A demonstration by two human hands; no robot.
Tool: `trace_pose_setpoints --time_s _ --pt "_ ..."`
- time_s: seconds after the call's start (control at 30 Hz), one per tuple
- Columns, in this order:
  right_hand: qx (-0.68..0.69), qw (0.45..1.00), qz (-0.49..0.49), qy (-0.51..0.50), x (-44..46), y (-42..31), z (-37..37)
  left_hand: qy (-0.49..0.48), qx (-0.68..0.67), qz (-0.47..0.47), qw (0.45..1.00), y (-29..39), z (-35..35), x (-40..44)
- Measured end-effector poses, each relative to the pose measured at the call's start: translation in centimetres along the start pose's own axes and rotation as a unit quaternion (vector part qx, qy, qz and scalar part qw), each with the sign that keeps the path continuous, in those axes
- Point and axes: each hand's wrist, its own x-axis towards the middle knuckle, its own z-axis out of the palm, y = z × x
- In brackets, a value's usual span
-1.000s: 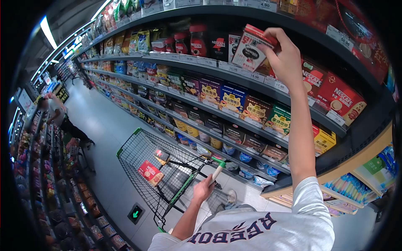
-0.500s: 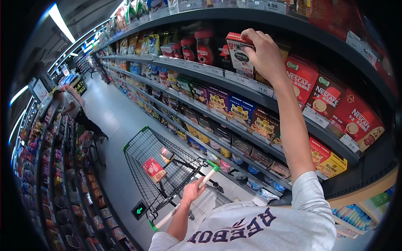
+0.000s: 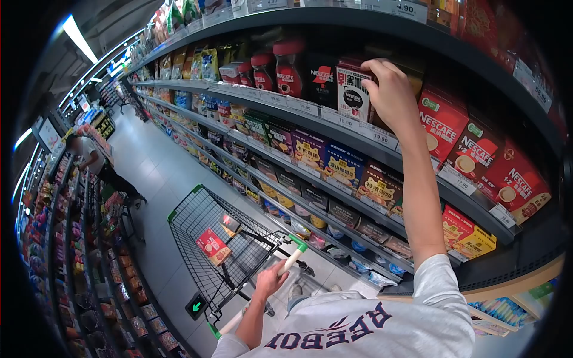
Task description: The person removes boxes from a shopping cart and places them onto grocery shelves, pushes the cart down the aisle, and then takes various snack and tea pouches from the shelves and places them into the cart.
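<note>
Along grey shelving [image 3: 352,19], the right hand [image 3: 391,90] pinches a white oblong carton [image 3: 351,95], left hand [image 3: 270,281] wrapping a cream tubular handle [image 3: 292,260].

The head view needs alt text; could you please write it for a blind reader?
A person's right hand grasps the top of a white-fronted coffee box on a supermarket shelf. Their left hand holds the handle of a shopping cart carrying a red box.

A ceiling light [image 3: 80,39] glares at my upper left and the aisle floor [image 3: 140,156] shines; deep shadow lies under the upper shelf [image 3: 334,17], beyond my right hand [image 3: 391,92]. Lens distortion bows its edge; the corners go black.
</note>
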Motion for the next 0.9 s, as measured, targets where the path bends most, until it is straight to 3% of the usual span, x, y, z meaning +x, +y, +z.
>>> trace_pose_setpoints --time_s 0.27,0.4,0.9 --pt "-0.107 0.993 0.018 0.041 -0.6 -1.6 -0.6 -0.023 -0.05 0.026 0.998 -1.1 -0.3 0.2" --pt "-0.078 0.992 0.097 0.021 -0.5 -2.1 -0.5 -0.046 -0.065 0.033 0.996 -1.8 -0.2 0.6" --pt "-0.103 0.988 0.104 0.047 0.1 -2.7 1.6 -0.084 -0.098 0.028 0.991 -3.8 0.7 1.6"
